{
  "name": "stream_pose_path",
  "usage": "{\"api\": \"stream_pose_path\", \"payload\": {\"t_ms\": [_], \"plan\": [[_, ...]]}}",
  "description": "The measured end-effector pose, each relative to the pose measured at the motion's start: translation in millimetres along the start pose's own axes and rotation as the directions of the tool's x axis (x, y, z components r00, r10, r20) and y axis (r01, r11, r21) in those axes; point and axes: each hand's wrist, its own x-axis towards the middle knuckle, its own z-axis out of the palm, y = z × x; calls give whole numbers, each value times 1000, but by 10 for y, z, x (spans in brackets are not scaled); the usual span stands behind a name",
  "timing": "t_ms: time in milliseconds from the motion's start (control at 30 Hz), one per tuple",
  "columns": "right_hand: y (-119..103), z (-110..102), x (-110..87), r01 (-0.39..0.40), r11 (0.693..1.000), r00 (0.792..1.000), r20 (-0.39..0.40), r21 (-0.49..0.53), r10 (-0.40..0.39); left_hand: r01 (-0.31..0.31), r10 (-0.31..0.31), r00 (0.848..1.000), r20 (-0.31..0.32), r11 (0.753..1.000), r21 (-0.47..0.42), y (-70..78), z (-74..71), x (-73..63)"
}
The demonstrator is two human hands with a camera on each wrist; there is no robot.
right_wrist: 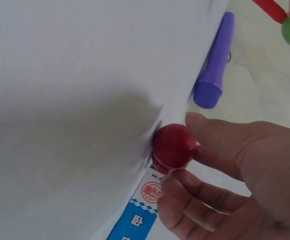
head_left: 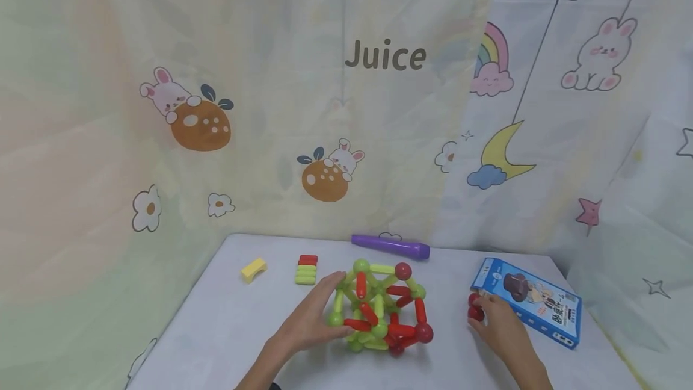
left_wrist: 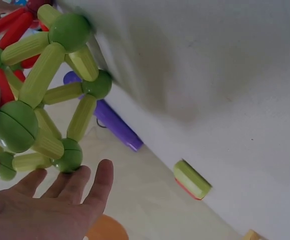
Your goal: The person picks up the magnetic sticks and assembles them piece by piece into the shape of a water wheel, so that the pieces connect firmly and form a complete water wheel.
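My left hand [head_left: 310,322] holds the left side of a ball-and-stick structure [head_left: 380,330], built of green and red balls joined by yellow-green and red sticks. Its thumb lies at the front and its fingers at the back. In the left wrist view, the fingers reach under a green ball [left_wrist: 67,156] of the structure. To the right, my right hand [head_left: 502,331] pinches a red ball [head_left: 476,313] low over the table. Close beside it sits a second red ball [head_left: 474,299], mostly hidden behind the first in the right wrist view.
A blue box [head_left: 541,300] lies just right of the right hand. Behind the structure is a purple microphone-shaped stick [head_left: 391,247]. Several loose sticks [head_left: 306,270] lie in a row at the back left, with a yellow arched block [head_left: 254,270] beyond. A printed curtain [head_left: 260,209] hangs behind the table.
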Motion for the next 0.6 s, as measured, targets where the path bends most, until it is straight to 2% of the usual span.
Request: {"api": "stream_pose_path", "payload": {"t_ms": [167,300,433,500,533,600], "plan": [[38,16,17,-2,1000,999,34,-6,2,28,-28,1000,-3,1000,10,52,34,-25],[10,-16,-26,-8,1000,999,44,10,7,25,-25,1000,-17,1000,17,83,55,-48],[-287,-221,-199,-2,997,1000,-31,75,4,39,-39,999,-11,999,15,103,64,-53],[-561,-358,-342,70,987,990,-130,141,-52,52,-52,999,-2,998,19,109,63,-51],[-712,-414,-416,129,975,978,-187,178,-96,61,-61,998,3,998,23,112,64,-50],[-1013,-482,-561,272,927,939,-283,258,-197,68,-68,998,9,997,34,107,70,-48]]}}
